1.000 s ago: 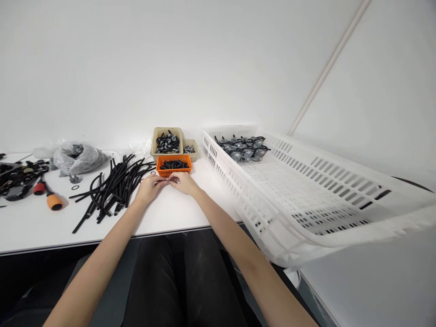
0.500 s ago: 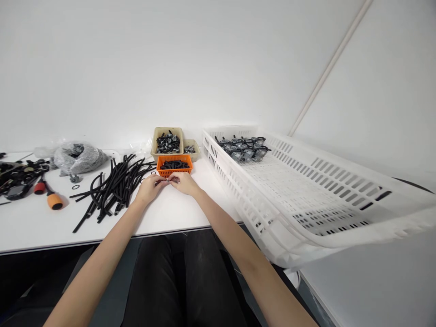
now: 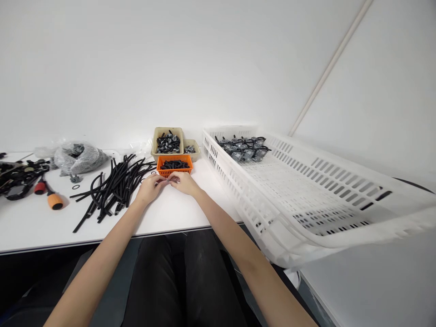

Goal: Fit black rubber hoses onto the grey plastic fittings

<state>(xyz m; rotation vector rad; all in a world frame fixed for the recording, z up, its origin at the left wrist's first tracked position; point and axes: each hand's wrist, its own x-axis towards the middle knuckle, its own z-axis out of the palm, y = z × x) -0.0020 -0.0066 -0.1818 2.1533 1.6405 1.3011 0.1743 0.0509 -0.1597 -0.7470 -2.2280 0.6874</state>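
Observation:
My left hand (image 3: 149, 188) and my right hand (image 3: 183, 182) meet fingertip to fingertip over the white table (image 3: 41, 222), just in front of an orange basket (image 3: 174, 165) of small black parts. Between the fingertips both hands pinch a small part (image 3: 167, 180), too small to make out. A loose pile of black hoses (image 3: 114, 185) lies directly left of my left hand.
Two beige bins (image 3: 166, 141) with black and grey parts stand behind the orange basket. A large white slotted crate (image 3: 306, 195) with grey parts at its far end overhangs the table's right edge. A plastic bag (image 3: 77, 157), orange-handled tools (image 3: 53, 200) and black items lie at far left.
Both hands stay together at the same spot; only the fingertips shift slightly around the small part. The view has drifted a little.

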